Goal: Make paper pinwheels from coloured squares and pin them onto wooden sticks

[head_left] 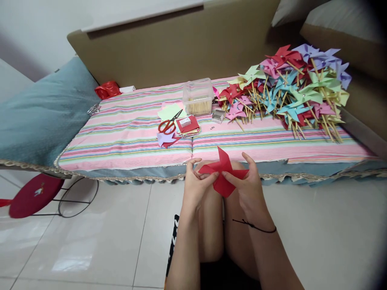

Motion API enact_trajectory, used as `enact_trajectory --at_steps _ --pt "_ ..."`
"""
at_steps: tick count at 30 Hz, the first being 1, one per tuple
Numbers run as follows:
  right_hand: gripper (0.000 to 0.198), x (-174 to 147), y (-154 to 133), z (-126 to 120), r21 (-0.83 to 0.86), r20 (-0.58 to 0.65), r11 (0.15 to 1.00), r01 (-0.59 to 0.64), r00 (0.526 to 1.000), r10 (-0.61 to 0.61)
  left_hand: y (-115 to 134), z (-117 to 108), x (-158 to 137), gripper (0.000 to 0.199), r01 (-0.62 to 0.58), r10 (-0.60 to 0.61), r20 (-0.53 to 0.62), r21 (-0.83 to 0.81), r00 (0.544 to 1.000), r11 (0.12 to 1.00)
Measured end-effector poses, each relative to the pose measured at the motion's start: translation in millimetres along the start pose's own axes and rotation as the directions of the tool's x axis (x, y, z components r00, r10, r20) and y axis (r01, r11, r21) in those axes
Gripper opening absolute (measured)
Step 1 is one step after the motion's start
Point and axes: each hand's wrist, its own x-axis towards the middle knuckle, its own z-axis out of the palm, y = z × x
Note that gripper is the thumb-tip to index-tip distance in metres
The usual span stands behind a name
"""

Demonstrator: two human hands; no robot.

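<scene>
Over my knees, a red paper pinwheel [224,161] without a stick is held up between both hands. My left hand [198,177] pinches it from the left, its thumb pressed near the pinwheel's centre. From the right, my right hand [244,177] grips it in the same way, thumb at the centre and index finger raised. The fingers behind the paper are partly hidden. Beyond the hands, orange-handled scissors [168,125] lie on the couch beside a lilac paper pinwheel [165,138] and a stack of coloured paper [190,125] with a small box on top.
A striped cloth [127,133] covers the couch seat. On it stand a clear plastic box [198,96] of wooden sticks, a small open box [218,117] and a large heap of finished pinwheels [290,88]. A red stool [38,195] is at the left.
</scene>
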Motion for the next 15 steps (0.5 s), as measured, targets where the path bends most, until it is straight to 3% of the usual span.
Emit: enact_trajectory --at_steps 5,10,15 --pt "0.084 5.7 -2.3 -11.1 -0.081 0.078 0.997 0.009 0.997 -0.003 13.1 -15.0 -5.4 0.058 -0.031 -0.003 0.175 0.186 0.984 0.982" --pt "0.081 6.6 -4.1 -17.0 -0.199 0.154 0.978 0.062 0.988 -0.031 18.3 -18.3 -9.2 0.050 -0.056 -0.021 0.203 0.366 0.979 0.929" --pt "0.083 4.0 -6.8 -16.6 -0.226 0.204 0.973 0.047 0.979 0.000 16.1 -17.8 -8.1 0.049 -0.043 -0.038 0.214 0.360 0.976 0.932"
